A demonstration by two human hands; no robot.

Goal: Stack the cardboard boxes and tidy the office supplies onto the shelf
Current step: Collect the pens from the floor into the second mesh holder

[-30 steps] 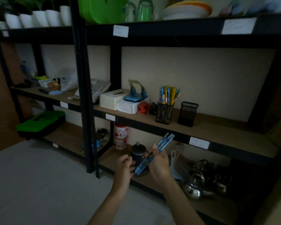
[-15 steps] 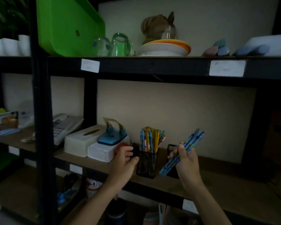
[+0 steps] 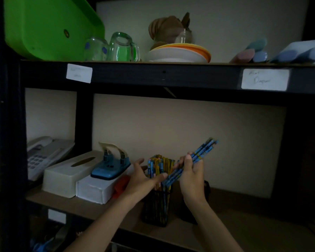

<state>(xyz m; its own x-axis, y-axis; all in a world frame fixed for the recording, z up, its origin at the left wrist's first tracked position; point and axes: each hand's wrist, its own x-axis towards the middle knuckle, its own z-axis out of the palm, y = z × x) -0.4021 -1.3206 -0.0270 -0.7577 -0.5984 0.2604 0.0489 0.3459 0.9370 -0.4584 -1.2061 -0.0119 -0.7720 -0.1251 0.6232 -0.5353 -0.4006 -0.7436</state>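
Gripping blue pencils [image 3: 205, 148], right hand [image 3: 191, 177] nears the straight-fingered left hand [image 3: 144, 179]; shelf label [image 3: 265, 79] unreadable.

We found open shelf board [image 3: 253, 213] well right of the pencil cup [image 3: 156, 206], itself crammed full; a white box [image 3: 93, 190] and hole punch [image 3: 110, 168] crowded its left.

I count one bundle of blue pencils [image 3: 206, 147], two mesh pencil cups [image 3: 156, 208] [image 3: 207, 190], two glass mugs [image 3: 95, 50] [image 3: 124, 47], one green tray [image 3: 49, 28], one telephone [image 3: 42, 155], one tissue box [image 3: 65, 173] and one hole punch [image 3: 110, 167].
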